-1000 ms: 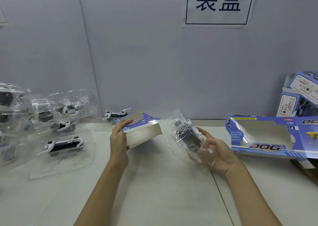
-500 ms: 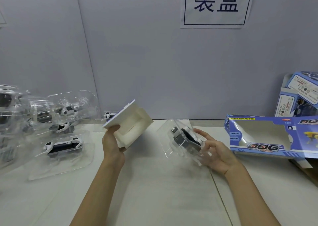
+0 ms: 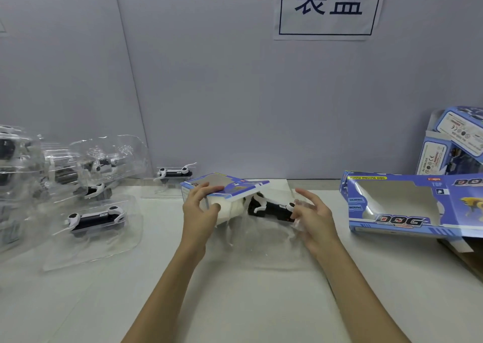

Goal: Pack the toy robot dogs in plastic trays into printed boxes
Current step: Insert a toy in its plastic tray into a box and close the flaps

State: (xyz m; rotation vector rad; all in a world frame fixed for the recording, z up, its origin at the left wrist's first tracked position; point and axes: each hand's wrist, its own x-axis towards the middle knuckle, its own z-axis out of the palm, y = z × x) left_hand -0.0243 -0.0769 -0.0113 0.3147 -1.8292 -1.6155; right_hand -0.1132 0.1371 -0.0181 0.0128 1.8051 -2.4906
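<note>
**Feeding a trayed dog into the box mouth**

Holding the printed box at centre frame, your left hand grips its near-left corner, with fingers curled over the blue top panel and thumb against the white underside. The box sits tilted, its open end facing right.

Your right hand is just right of centre, with the thumb and lower fingers pinching the right edge of a clear plastic tray while the upper fingers spread loosely above it. Inside that tray lies a black-and-white toy robot dog, lengthwise, with its left end just under the box's open edge. The tray's front flange rests on the white table.

At the left of the frame you have more trayed dogs: one lies flat in its tray at middle left, and a heap of clear trays rises behind it toward the wall. One more dog sits by the wall just above and left of your box.

At the right of the frame an empty window box marked "DOG" lies open side up, and further blue boxes are stacked at the right edge behind it. A paper sign with two Chinese characters hangs on the grey wall at top centre.
</note>
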